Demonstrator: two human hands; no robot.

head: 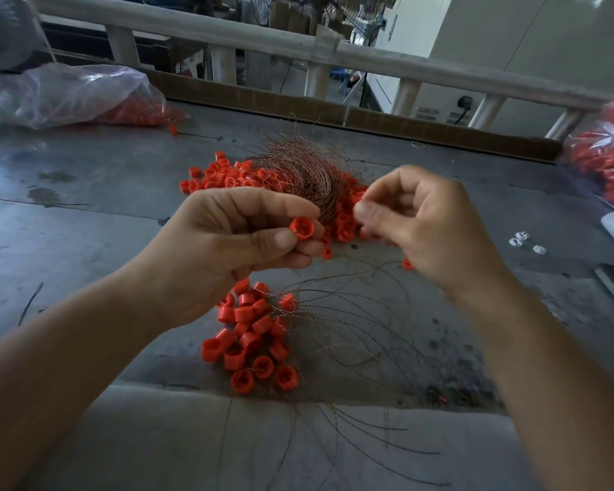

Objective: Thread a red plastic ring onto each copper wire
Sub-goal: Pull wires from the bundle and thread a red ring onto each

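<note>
Red threaded rings [252, 334] lie nearest, wire tails fanned; left hand [227, 249] pinches one red ring [302, 228] bore-outward, likely to receive a wire; right hand [429, 221] fingertips pinched, blurred, contents indeterminate; copper wires [298, 171] and loose rings [220, 175] beyond

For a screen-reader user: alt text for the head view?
The left hand pinches a red ring; the right hand, blurred, holds curled fingers beside it. On the grey table lie loose rings, a copper wire bundle and threaded rings.

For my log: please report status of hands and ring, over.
Left hand pinches one red ring. Right hand curled, blurred, hold unclear. Nothing between hands.
</note>
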